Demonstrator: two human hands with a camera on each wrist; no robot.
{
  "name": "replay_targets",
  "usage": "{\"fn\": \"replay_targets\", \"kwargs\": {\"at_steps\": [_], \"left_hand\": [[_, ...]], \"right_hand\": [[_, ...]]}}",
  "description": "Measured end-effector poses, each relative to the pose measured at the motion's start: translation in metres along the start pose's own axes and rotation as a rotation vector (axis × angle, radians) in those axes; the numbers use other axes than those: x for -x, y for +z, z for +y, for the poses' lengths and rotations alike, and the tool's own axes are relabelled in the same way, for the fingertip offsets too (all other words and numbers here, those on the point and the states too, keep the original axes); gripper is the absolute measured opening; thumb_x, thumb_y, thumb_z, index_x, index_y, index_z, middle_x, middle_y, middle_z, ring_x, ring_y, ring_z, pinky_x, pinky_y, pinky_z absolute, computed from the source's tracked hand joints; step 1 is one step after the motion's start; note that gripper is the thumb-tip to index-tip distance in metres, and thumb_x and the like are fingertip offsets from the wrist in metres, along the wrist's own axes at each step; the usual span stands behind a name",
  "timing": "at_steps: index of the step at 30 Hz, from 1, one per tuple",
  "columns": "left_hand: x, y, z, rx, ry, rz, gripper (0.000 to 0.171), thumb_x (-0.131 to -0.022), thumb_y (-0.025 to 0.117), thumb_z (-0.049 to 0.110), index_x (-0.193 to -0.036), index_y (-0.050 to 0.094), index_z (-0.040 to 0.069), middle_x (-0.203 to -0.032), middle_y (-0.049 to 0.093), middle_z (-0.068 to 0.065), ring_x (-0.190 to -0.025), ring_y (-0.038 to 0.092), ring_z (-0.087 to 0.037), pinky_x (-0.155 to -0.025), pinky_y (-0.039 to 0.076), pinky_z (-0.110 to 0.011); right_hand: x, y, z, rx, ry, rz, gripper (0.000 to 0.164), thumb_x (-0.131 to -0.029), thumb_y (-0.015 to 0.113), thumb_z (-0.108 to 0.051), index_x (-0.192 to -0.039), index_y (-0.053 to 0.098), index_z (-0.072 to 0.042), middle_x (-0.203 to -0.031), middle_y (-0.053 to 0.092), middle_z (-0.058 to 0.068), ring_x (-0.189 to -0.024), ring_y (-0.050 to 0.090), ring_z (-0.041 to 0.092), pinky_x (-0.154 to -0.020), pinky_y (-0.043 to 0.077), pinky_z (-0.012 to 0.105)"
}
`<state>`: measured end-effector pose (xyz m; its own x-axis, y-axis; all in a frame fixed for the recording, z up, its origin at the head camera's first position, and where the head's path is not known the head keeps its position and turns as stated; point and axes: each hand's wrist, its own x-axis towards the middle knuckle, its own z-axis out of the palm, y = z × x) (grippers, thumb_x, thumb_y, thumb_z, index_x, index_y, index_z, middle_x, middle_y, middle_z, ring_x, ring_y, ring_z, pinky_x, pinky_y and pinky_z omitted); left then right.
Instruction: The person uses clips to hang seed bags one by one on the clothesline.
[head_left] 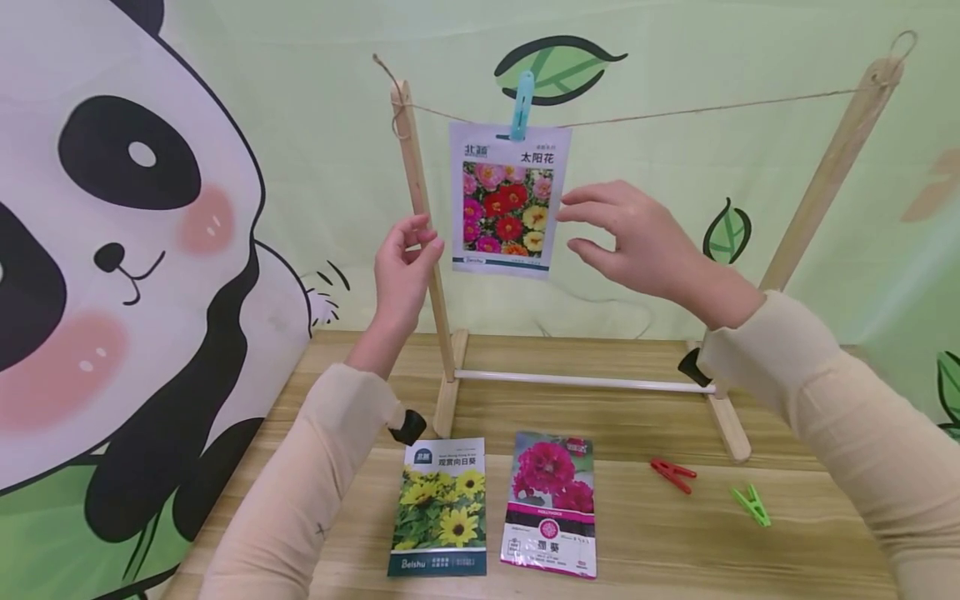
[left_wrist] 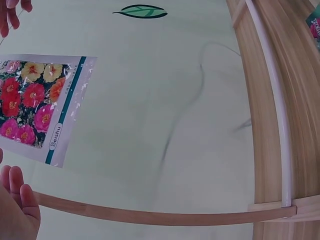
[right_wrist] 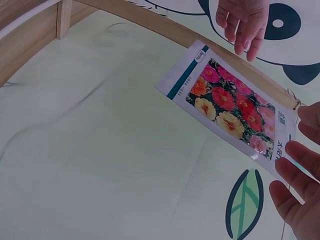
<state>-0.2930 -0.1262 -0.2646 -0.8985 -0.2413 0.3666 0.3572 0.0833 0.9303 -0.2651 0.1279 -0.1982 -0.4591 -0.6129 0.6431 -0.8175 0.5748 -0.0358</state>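
A seed packet with red, pink and yellow flowers (head_left: 508, 208) hangs upright from a twine line (head_left: 697, 110), held at its top by a light blue clothespin (head_left: 522, 104). To its left, beside the wooden post, my left hand (head_left: 405, 271) is raised with loosely bent fingers and nothing in it. At the packet's right edge is my right hand (head_left: 637, 237), fingers spread and slightly bent, holding nothing. Whether its fingertips touch the packet I cannot tell. The left wrist view catches the packet's lower part (left_wrist: 35, 105); the right wrist view has nearly all of it (right_wrist: 230, 105).
Two wooden posts (head_left: 832, 167) carry the line, joined below by a white rod (head_left: 585, 381). On the wooden table lie a sunflower seed packet (head_left: 438, 508), a hollyhock packet (head_left: 550, 504), a red clothespin (head_left: 673, 475) and a green clothespin (head_left: 752, 505). A panda backdrop (head_left: 300, 167) stands behind.
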Motion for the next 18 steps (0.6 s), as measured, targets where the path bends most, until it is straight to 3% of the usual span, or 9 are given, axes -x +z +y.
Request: {"fn": "replay_targets", "kwargs": {"at_steps": [18], "left_hand": [[0.005, -0.008, -0.009, -0.063, -0.007, -0.036, 0.033, -0.086, 0.056, 0.014, -0.117, 0.051, 0.008, -0.095, 0.054, 0.001, -0.088, 0.052, -0.016, -0.077, 0.045, -0.022]], "right_hand": [[0.014, 0.005, -0.002, -0.032, -0.033, -0.010, 0.033, -0.074, 0.067, -0.005, -0.106, 0.061, 0.002, -0.110, 0.059, 0.017, -0.105, 0.052, 0.029, -0.089, 0.043, 0.044]]}}
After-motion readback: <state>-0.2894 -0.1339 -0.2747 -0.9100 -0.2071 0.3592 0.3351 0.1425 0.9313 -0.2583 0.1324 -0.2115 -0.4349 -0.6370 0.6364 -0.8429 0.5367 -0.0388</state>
